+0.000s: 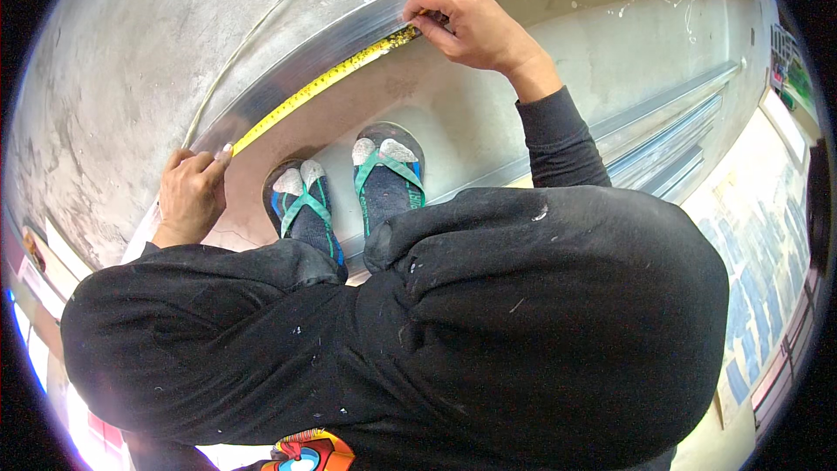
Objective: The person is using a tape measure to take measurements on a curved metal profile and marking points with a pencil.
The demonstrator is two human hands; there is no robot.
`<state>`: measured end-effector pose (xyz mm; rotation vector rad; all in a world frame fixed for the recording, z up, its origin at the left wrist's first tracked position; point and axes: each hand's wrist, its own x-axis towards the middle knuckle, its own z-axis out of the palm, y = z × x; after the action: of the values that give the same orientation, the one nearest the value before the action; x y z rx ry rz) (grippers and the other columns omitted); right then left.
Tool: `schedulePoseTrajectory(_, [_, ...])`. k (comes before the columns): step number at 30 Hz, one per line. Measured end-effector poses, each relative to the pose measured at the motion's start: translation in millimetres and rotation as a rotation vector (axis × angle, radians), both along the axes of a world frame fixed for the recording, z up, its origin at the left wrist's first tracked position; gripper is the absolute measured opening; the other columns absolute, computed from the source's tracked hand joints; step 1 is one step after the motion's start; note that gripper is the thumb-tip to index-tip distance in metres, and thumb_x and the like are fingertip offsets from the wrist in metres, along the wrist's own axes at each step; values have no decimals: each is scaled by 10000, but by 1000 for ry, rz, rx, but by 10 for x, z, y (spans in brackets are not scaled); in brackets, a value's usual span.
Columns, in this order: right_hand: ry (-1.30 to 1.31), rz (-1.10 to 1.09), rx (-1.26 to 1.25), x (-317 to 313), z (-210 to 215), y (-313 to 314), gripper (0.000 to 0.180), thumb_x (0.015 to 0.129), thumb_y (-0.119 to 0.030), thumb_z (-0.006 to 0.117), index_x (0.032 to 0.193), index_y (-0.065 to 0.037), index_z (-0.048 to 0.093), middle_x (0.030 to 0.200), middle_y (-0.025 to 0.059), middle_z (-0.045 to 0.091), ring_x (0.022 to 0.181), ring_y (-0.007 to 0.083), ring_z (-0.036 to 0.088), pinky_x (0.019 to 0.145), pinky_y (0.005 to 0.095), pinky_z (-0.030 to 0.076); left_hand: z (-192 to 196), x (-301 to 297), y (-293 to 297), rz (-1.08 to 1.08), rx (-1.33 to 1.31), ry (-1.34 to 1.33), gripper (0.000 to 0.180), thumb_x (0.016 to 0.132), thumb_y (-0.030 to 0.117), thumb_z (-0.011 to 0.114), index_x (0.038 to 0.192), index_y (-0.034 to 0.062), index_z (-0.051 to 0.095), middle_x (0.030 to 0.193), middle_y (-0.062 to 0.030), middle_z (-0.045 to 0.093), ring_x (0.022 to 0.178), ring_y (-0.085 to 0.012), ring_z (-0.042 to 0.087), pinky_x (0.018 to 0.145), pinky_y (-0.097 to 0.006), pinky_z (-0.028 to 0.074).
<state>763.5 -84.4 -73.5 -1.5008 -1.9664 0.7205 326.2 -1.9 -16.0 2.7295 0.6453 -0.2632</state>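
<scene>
A yellow tape measure blade (327,80) runs from one of my hands to the other along a long grey metal profile (288,78) on the concrete floor. My left hand (189,195) is closed on the blade's lower left end, with thumb and fingers together. At its upper right end, my right hand (475,28) pinches the blade against the profile's edge. The curled fingers of my right hand hide what else may be in them. No tape case shows in this view.
My feet in dark socks and green-strapped sandals (390,166) stand just inside the profile. A thin pale cable (253,28) lies beyond it. More metal profiles (667,153) lie on the right, near blue-grey strips (754,305). My black-clothed knees (558,296) fill the foreground.
</scene>
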Motion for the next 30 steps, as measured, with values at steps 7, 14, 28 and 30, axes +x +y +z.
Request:
schedulePoseTrajectory(7, [19, -19, -36, 12, 0, -5, 101, 857, -77, 683, 957, -85, 672, 884, 118, 714, 840, 349, 689, 751, 429, 552, 0, 3, 0, -1, 7, 8, 324, 835, -1, 660, 1137, 90, 732, 715, -81, 583, 692, -300, 603, 739, -404, 495])
schedulePoseTrajectory(14, [36, -15, -60, 20, -15, 5, 94, 857, -78, 684, 949, -85, 669, 894, 116, 716, 850, 346, 690, 756, 422, 555, 2, 5, 1, -11, 7, 31, 303, 846, 11, 662, 1130, 88, 735, 720, -78, 597, 687, -298, 607, 748, -401, 498])
schedulePoseTrajectory(28, [17, -8, -30, 13, -25, 8, 86, 862, -90, 688, 946, -87, 671, 876, 118, 709, 845, 341, 687, 763, 426, 551, -10, -3, 0, -2, 11, 37, 318, 838, 4, 665, 1137, 86, 734, 700, -78, 571, 678, -289, 603, 778, -397, 505])
schedulePoseTrajectory(30, [11, -7, -26, 10, -31, 13, 85, 862, -91, 689, 945, -89, 671, 869, 117, 707, 841, 340, 687, 763, 426, 551, -6, -3, -1, -1, 10, 32, 324, 834, 2, 666, 1139, 87, 733, 697, -78, 567, 676, -287, 602, 780, -396, 505])
